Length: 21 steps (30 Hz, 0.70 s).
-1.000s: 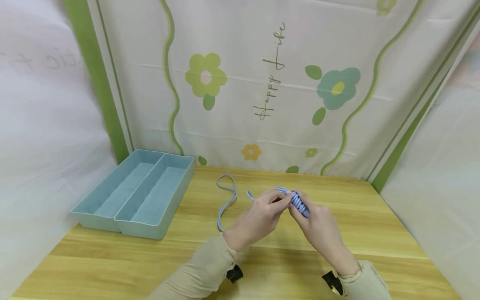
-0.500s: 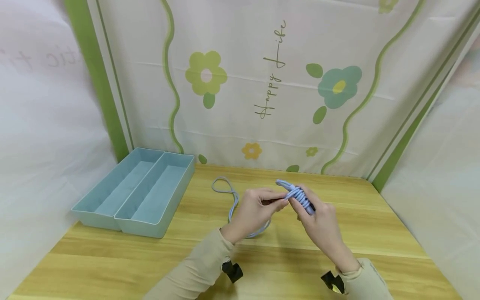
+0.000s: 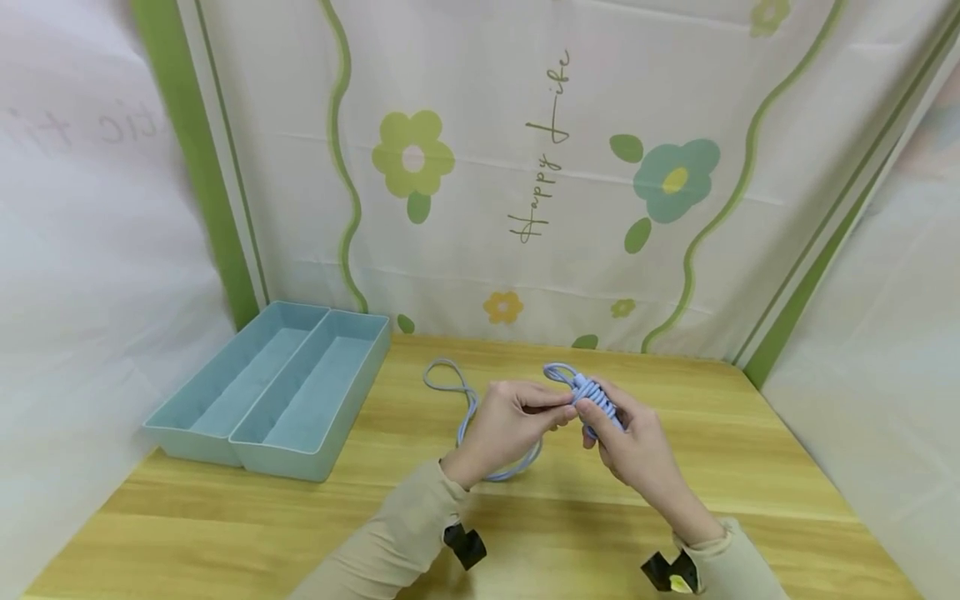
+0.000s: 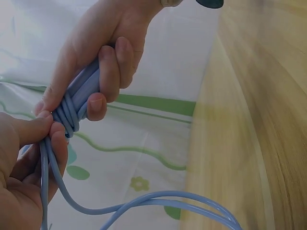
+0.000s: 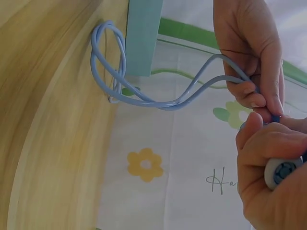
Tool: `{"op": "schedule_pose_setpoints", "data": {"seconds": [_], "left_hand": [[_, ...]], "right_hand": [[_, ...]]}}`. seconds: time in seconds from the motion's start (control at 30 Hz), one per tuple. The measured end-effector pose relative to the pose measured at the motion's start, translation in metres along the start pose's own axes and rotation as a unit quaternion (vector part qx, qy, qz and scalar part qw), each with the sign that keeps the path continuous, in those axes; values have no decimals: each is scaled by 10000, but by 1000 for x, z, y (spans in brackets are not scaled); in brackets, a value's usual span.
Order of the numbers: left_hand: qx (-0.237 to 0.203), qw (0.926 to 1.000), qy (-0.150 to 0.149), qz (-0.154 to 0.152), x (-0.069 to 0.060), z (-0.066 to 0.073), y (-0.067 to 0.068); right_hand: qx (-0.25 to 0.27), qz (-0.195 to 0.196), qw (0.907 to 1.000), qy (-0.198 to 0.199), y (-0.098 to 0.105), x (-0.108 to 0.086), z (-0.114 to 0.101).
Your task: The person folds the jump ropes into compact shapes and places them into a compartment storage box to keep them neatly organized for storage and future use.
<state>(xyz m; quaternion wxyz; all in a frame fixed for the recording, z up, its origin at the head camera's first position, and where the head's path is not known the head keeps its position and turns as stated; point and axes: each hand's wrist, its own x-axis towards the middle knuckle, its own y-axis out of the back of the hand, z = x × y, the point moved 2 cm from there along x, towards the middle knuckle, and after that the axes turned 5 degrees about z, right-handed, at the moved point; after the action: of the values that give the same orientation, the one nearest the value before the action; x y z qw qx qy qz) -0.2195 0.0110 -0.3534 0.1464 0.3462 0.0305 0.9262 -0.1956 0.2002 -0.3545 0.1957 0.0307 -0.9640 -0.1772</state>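
Two hands met above the table, and between them was the blue rope, wound in close turns about what looked like its handle. The right hand had its fingers curled round that bundle, while the left hand pinched two strands between thumb and fingertips, just beside the turns. To my eye that pinch was the weak spot: had it eased, the nearest wraps could have slackened and sprung loose, since such smooth cord seemed unlikely to grip itself. The right thumb, pressed against the turns, might also have shoved them along the handle if it squeezed too hard. Over by the trays, a slack length looped on the wood, its strands crossing, so a brisk tug could have snarled it.
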Motion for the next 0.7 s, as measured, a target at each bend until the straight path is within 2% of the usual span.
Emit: {"op": "schedule_pose_setpoints", "data": {"seconds": [0.27,0.5,0.7], "left_hand": [[281,9986,-381,-254,0,0,-1],[541,9941,-787,-509,0,-1,-4],[710,9908,-987,-601,-1,-5,-6]], "right_hand": [[441,-409,9980,-212,1,0,-2],[294,-433,9951,-844,2,0,-3],[276,-460,9940,-953,2,1,-3]]}}
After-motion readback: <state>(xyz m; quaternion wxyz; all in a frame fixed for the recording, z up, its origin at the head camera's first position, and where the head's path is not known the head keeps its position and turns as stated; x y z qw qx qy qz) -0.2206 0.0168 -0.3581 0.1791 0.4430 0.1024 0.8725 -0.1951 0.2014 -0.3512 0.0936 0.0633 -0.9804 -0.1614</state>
